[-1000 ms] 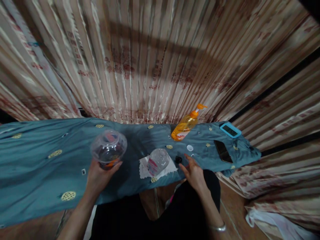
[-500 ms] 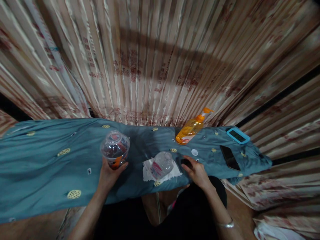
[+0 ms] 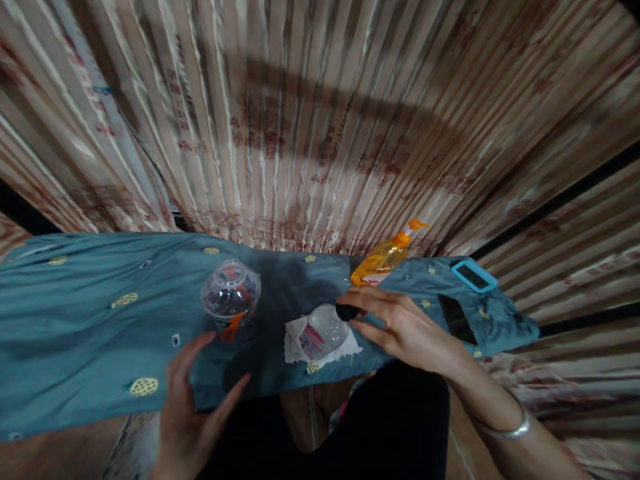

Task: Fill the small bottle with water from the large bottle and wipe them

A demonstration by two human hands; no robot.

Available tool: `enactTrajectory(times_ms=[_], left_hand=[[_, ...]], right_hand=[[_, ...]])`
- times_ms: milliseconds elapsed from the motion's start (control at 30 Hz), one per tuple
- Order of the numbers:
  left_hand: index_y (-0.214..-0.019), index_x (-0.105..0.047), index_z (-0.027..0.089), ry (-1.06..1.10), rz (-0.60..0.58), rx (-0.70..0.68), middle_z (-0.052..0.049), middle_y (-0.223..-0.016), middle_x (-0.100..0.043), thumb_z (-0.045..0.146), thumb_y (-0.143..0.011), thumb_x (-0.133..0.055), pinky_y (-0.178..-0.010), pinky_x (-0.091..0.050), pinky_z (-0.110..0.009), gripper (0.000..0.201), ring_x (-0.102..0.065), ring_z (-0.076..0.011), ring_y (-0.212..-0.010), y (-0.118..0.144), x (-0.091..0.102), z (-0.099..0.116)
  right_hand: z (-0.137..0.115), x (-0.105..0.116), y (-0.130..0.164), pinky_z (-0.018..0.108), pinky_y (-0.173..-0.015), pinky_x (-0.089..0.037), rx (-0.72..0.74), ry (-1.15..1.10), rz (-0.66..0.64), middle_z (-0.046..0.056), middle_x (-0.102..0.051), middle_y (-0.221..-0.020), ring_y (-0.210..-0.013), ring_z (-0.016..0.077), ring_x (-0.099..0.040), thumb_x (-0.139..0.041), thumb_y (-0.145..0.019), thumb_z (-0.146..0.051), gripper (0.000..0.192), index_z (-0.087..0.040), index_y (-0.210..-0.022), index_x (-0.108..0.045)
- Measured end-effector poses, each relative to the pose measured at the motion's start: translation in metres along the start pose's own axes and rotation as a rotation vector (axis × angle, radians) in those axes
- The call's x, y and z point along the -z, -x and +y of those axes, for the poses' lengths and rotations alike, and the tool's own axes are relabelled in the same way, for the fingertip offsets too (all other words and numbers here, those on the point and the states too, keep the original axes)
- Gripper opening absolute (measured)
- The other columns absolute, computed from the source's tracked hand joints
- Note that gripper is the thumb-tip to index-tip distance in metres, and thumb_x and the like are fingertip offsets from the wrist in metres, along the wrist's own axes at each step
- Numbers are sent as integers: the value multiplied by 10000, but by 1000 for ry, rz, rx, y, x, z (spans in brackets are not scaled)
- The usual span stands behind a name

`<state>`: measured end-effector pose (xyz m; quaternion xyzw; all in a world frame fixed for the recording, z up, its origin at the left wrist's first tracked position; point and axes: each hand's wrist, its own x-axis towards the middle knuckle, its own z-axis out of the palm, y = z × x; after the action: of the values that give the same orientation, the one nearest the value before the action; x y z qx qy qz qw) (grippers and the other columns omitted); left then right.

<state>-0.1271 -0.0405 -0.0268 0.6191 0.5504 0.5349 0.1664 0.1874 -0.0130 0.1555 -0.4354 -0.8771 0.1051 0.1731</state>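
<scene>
Change: left hand (image 3: 193, 407) has let go of the domed cup (image 3: 231, 298) and pulled back.
Left grip: fingers spread, empty; cup stands just beyond them.
Right hand (image 3: 400, 327): fingertips pinch a small black cap (image 3: 345, 312) above the clear bottle (image 3: 320, 330).

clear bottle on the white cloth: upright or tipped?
Tipped. The bottle lies on its side on the cloth, neck toward the right hand.

Left hand (image 3: 193, 407) low and near, palm open, fingers spread and pointing up and forward, holding nothing. Right hand (image 3: 400, 323) reaching leftward, forearm stretched in from the lower right, thumb and forefinger pinched together at the tips, metal bangle at the wrist.
</scene>
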Motion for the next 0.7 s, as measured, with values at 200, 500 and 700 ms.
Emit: enactTrajectory(times_ms=[200,500,700], left_hand=[[-1495,-399,317,307,-493,16,-93,-1544,-506,284,-802,-798,-1173,-437,-503,800,-491,-317,-1428,-7,-59,57],[-1413,-473,208,594,-600,216,-134,-1445,-584,266,-648,-870,-1170,-398,-517,864,-546,-353,-1350,-32,-127,77],[-1376,-498,216,600,-574,198,-124,-1429,-585,265,-647,-864,-1155,-402,-514,817,-551,-340,-1327,-29,-124,75]], right_hand=[[-8,7,-19,418,-933,-544,-52,71,-319,142,-630,-1270,-1151,280,-638,-487,-976,-156,315,-144,-1257,-629],[-26,13,-42,382,-901,-470,-175,214,-535,130,-656,-1135,-1086,283,-643,-512,-990,-179,290,-120,-1257,-610],[-34,11,-51,330,-703,-358,-285,394,-596,149,-700,-942,-945,287,-694,-526,-1019,-340,302,-69,-1105,-628]])
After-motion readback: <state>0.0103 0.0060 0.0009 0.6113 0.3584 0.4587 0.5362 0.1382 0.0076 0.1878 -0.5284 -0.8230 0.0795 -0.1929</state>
